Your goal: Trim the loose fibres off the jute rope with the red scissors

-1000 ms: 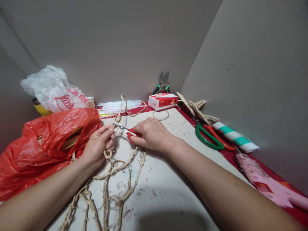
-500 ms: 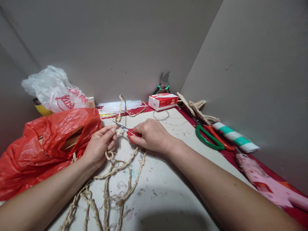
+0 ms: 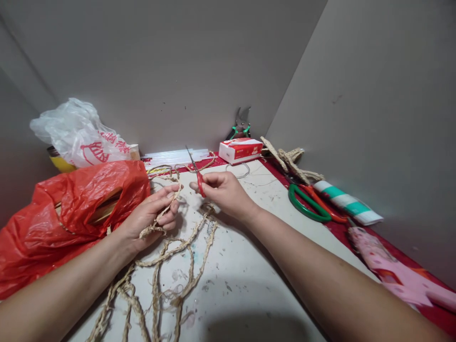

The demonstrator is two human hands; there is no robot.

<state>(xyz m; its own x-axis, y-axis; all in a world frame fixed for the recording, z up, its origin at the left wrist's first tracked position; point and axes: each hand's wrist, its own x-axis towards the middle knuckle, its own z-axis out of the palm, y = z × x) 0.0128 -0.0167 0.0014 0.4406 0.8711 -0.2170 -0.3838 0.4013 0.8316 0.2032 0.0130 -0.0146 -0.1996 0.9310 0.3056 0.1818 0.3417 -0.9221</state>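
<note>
My left hand (image 3: 155, 213) holds a thin braided straw rope (image 3: 179, 184) that runs across its curled fingers, with a loop hanging at the palm. In my right hand (image 3: 223, 190) is a small pair of red-handled scissors (image 3: 194, 164), blades pointing up and close together, apart from the rope. More braided rope (image 3: 192, 240) lies in loose loops on the white tabletop below both hands and trails toward the near edge. The rope's far part bends over the table near the back.
At left is a red plastic bag (image 3: 89, 190), a white plastic bag (image 3: 81, 133) behind it. Clear sticks (image 3: 174, 156), a tissue box (image 3: 240, 151) and pruning shears (image 3: 242, 123) line the back wall. Large green-handled scissors (image 3: 308, 204) and a striped roll (image 3: 349, 202) lie right.
My right hand has drawn the scissors away from the rope and turned their blades upward. My left fingers have loosened and turned up, and the raised rope loop has dropped.
</note>
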